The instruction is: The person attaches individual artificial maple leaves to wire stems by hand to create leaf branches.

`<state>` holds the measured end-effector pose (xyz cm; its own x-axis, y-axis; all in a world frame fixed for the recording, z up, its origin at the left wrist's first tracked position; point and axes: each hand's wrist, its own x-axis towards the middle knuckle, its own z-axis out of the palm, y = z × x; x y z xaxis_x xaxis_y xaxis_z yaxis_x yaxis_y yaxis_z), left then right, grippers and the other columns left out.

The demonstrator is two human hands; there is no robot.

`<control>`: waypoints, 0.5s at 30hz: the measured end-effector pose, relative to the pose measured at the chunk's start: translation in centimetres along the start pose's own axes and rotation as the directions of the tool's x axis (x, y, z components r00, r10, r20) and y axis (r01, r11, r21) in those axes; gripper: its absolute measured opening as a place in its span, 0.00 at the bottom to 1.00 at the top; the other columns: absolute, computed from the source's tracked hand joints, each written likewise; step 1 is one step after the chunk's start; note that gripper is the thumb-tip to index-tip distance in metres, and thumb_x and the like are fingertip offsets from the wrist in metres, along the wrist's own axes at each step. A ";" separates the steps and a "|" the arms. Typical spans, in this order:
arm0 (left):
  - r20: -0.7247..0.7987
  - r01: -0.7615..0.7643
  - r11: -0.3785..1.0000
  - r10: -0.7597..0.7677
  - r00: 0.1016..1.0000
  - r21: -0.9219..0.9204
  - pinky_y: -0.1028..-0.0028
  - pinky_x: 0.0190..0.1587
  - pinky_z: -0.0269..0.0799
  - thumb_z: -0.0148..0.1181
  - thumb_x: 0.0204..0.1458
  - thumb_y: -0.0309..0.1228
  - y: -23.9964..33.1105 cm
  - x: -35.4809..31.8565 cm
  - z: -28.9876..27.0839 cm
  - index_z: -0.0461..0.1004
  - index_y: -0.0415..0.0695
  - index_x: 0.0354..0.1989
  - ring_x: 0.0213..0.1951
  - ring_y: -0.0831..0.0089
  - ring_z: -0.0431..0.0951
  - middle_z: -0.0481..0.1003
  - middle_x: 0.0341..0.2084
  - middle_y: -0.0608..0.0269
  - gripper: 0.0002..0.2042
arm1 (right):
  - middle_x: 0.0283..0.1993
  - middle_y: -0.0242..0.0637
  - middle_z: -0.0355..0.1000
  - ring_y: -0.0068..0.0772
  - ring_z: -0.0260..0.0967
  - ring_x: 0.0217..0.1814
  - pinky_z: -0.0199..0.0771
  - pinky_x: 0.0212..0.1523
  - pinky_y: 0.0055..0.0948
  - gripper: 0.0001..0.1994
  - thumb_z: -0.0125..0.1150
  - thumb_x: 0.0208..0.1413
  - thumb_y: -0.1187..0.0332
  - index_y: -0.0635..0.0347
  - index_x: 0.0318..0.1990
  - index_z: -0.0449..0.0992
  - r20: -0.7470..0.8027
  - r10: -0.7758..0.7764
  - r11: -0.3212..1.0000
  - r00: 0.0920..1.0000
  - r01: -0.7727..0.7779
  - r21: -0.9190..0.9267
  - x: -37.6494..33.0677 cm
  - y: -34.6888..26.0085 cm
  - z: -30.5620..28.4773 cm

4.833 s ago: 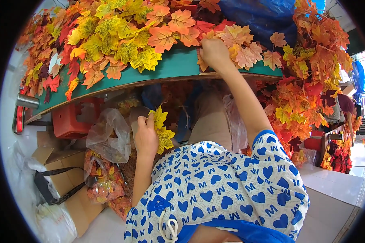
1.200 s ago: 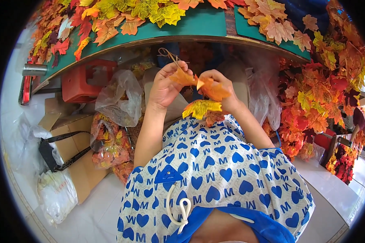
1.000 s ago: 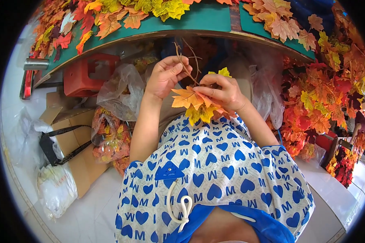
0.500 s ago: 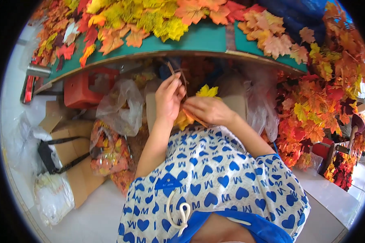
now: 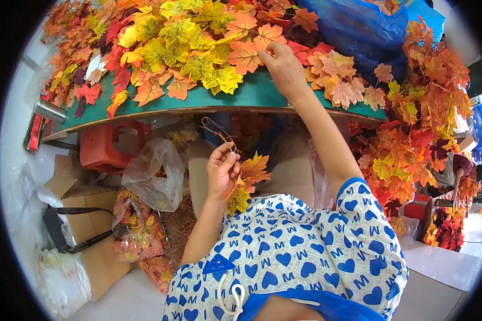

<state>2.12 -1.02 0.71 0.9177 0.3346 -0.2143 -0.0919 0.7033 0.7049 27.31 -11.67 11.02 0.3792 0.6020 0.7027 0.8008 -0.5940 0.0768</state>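
My left hand (image 5: 223,170) is closed around a thin brown artificial vine (image 5: 215,130), whose loose end curls up above the fingers. Orange and yellow artificial maple leaves (image 5: 254,170) hang from it beside the hand, close to my lap. Over the green tabletop (image 5: 262,92), my right hand (image 5: 285,69) is stretched to a heap of loose leaves, its thumb and forefinger pinching at the edge of an orange artificial maple leaf (image 5: 245,56). A pile of yellow leaves (image 5: 198,48) lies just left of that, and pale orange leaves (image 5: 337,77) lie to the right.
A blue plastic bag (image 5: 359,37) stands on the table's far right. Leaf garlands (image 5: 426,128) hang at the right. Below the table are a red plastic stool (image 5: 104,150), a clear bag (image 5: 155,171), bagged leaves (image 5: 139,235) and a cardboard box (image 5: 99,251). Another person (image 5: 458,166) is partly visible far right.
My right hand has left the vine and moved up and forward to the leaves on the table. My left hand still holds the vine, now slightly lower.
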 end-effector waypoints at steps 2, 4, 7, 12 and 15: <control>0.003 0.002 1.000 -0.002 1.000 -0.010 0.86 0.20 0.61 0.55 0.53 0.22 0.1 0.1 0.0 0.69 0.39 0.46 0.19 0.82 0.69 0.73 0.27 0.63 0.11 | 0.40 0.38 0.67 0.39 0.68 0.41 0.73 0.37 0.33 0.16 0.54 0.44 0.79 0.55 0.44 0.73 0.153 -0.012 0.997 0.988 0.023 -0.070 0.2 1.1 0.9; 0.001 0.009 1.000 -0.009 1.000 -0.010 0.86 0.20 0.61 0.55 0.53 0.22 0.3 0.2 -0.1 0.70 0.39 0.45 0.19 0.82 0.69 0.73 0.27 0.63 0.11 | 0.36 0.38 0.65 0.41 0.68 0.37 0.73 0.34 0.34 0.07 0.55 0.42 0.75 0.61 0.33 0.70 0.055 -0.122 0.992 0.991 0.124 -0.018 0.4 1.5 1.1; 0.010 0.036 0.999 -0.036 0.999 -0.002 0.86 0.20 0.62 0.55 0.53 0.22 0.3 0.3 -0.6 0.70 0.39 0.45 0.19 0.82 0.69 0.73 0.28 0.63 0.11 | 0.33 0.40 0.65 0.44 0.68 0.38 0.73 0.33 0.37 0.05 0.54 0.43 0.76 0.63 0.30 0.68 0.020 -0.023 0.987 1.000 0.020 0.161 0.9 1.3 0.6; 0.028 0.059 0.998 -0.058 0.998 -0.020 0.85 0.20 0.63 0.55 0.53 0.22 0.0 0.2 -0.4 0.70 0.39 0.45 0.20 0.81 0.70 0.73 0.28 0.64 0.11 | 0.33 0.44 0.66 0.47 0.69 0.38 0.72 0.33 0.40 0.05 0.53 0.44 0.76 0.63 0.31 0.69 0.216 -0.066 0.994 0.974 0.046 0.095 0.8 2.8 1.6; 0.016 0.059 0.998 -0.058 0.998 -0.020 0.84 0.20 0.64 0.55 0.53 0.22 0.0 0.0 -0.5 0.70 0.39 0.44 0.20 0.81 0.70 0.73 0.27 0.64 0.10 | 0.33 0.45 0.66 0.48 0.70 0.37 0.71 0.33 0.41 0.05 0.52 0.45 0.76 0.63 0.32 0.69 0.224 -0.097 0.988 0.970 0.065 0.144 0.9 2.8 1.1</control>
<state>1.93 -0.69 0.38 0.9277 0.2827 -0.2439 -0.0457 0.7343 0.6773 30.39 -12.26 11.09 0.3943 0.7609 0.5153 0.8820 -0.4708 0.0201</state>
